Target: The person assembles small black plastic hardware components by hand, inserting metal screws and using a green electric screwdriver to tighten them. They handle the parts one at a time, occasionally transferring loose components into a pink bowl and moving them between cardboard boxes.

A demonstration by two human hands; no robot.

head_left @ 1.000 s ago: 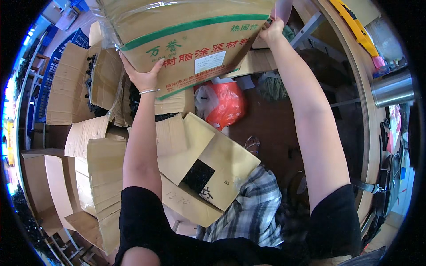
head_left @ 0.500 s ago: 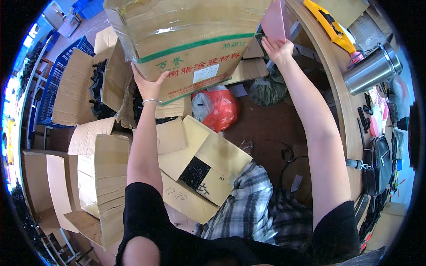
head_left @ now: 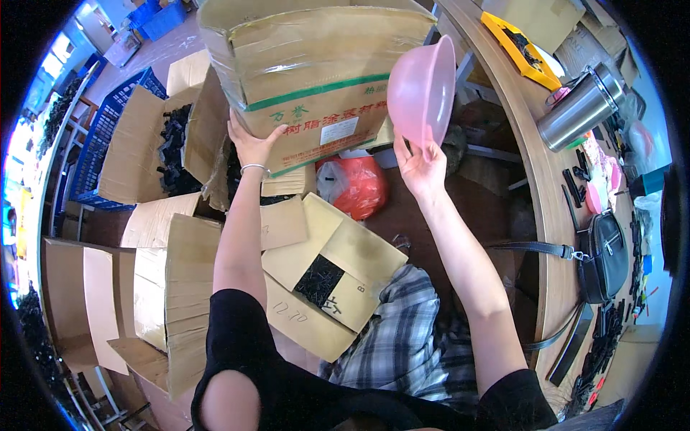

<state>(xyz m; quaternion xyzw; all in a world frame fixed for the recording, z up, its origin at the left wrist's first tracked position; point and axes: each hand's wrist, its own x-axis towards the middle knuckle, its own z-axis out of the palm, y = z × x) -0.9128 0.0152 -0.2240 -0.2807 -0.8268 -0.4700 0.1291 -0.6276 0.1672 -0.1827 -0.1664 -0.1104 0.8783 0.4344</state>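
Observation:
My left hand grips the lower left corner of a large brown cardboard box, thumb lying on its printed front. The box has a green stripe and a white label, and its inside is hidden from me. In my right hand is a pink plastic bowl, tilted on its side and pinched at its lower edge. It covers part of the box's right side. Below, an opened carton shows small black pieces through a gap between its flaps.
Left stand an open box of black parts, a blue crate and more open cartons. A red plastic bag lies beneath the large box. Along the right, a wooden bench bears a yellow tray, steel flask and black bag.
My right hand has brought the pink bowl leftward and down, in front of the large box's right side. The bowl has turned from edge-on to showing its rounded side. My left hand keeps its hold.

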